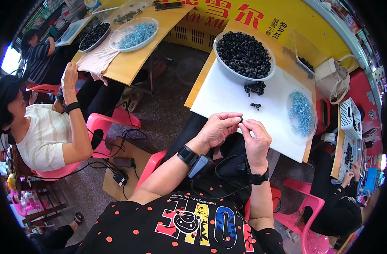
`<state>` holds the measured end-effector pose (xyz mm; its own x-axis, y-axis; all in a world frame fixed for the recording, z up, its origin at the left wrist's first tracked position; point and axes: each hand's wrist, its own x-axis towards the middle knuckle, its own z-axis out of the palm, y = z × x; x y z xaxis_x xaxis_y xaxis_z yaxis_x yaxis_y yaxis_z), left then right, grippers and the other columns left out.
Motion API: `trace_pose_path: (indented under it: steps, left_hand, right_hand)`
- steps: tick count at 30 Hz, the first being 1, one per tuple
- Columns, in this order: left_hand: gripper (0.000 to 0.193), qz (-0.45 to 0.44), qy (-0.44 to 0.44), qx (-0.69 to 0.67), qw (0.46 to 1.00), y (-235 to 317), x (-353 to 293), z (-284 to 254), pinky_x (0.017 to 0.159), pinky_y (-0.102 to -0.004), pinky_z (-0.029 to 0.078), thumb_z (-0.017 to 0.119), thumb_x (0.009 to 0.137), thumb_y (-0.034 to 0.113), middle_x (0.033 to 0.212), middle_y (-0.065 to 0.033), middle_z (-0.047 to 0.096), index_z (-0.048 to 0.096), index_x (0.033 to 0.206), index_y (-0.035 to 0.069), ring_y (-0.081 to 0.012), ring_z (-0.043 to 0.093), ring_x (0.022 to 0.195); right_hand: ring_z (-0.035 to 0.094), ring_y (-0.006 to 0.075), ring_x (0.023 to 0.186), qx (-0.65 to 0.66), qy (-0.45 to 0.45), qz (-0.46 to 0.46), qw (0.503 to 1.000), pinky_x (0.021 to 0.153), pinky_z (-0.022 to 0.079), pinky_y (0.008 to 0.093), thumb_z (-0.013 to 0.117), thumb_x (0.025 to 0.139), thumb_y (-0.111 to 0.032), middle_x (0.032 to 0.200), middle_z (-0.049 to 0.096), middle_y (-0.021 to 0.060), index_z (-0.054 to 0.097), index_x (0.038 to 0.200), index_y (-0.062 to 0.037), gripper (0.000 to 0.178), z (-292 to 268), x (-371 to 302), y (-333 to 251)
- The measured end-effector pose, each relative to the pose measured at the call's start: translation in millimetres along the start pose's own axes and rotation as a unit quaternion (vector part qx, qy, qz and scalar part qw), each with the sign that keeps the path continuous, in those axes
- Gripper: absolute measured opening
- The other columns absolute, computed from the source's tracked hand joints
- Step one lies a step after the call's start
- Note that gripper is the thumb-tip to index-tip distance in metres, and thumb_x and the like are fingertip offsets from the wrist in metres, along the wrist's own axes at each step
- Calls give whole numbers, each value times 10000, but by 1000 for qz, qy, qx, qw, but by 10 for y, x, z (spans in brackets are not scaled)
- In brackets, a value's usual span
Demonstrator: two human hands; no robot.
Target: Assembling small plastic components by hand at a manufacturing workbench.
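black piece (241, 120) sits between left fingers (232, 121) and right fingers (249, 125).

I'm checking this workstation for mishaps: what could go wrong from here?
The small dark round piece at the fingertips of the left hand and right hand might slip and roll off the flat white board, whose near edge is close. The round translucent plastic bowl, heaped with black pieces, could spill if bumped.

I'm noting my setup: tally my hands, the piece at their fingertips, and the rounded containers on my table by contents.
Left hand and right hand: 2
Black piece: 1
Bowl of black pieces: 1
Dish of light-blue pieces: 1
Total: 5
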<state>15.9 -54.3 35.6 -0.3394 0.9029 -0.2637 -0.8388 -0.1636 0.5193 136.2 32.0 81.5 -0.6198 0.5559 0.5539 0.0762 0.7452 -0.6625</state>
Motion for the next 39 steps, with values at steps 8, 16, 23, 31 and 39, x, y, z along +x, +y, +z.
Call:
trace_pose_path:
  steps: [8, 16, 23, 31, 39]
  left_hand:
    - [265, -47, -44, -19, 998, 0, -26, -121, 807, -284, 534, 650, 886, 54, 987, -79, 662, 625, 1145, 6, -150, 643, 848]
    - [591, -90, -132, -40, 986, -18, -59, -69, 863, -274, 523, 710, 846, 107, 1108, -79, 601, 419, 1357, 56, -144, 610, 979]
    - [645, -76, -138, -51, 986, -34, -135, -52, 866, -268, 507, 705, 851, 110, 1111, -66, 603, 380, 1405, 49, -132, 605, 976]
    - [598, -110, -133, -99, 980, -105, -120, -50, 861, -272, 486, 690, 860, 101, 1051, -25, 598, 420, 1392, 54, -109, 585, 884]
    - [513, -110, -103, -87, 985, -319, -201, 207, 874, -228, 536, 624, 858, -62, 1090, -26, 590, 482, 1333, 72, -113, 631, 944]
  right_hand:
    - [584, 119, 752, 160, -68, 152, 973, 685, 477, 225, 752, 753, 8, 920, 657, 50, 671, 932, 4, 196, -67, 6, -7]
    - [552, 71, 772, 319, -186, 225, 902, 697, 460, 205, 694, 829, -18, 886, 621, 16, 666, 1130, -21, 302, -160, -54, 63]
    - [596, 76, 726, 233, -154, 164, 946, 659, 474, 208, 694, 832, -21, 838, 627, 36, 669, 1100, -10, 269, -118, -113, -48]
    - [602, 82, 665, 205, -83, 151, 964, 602, 469, 216, 665, 856, -24, 763, 601, 34, 683, 1033, -1, 180, -44, -188, -87]
    - [542, 52, 701, 355, -144, 248, 890, 632, 435, 178, 547, 971, -115, 830, 635, 16, 665, 937, 38, 197, -184, -132, 185]
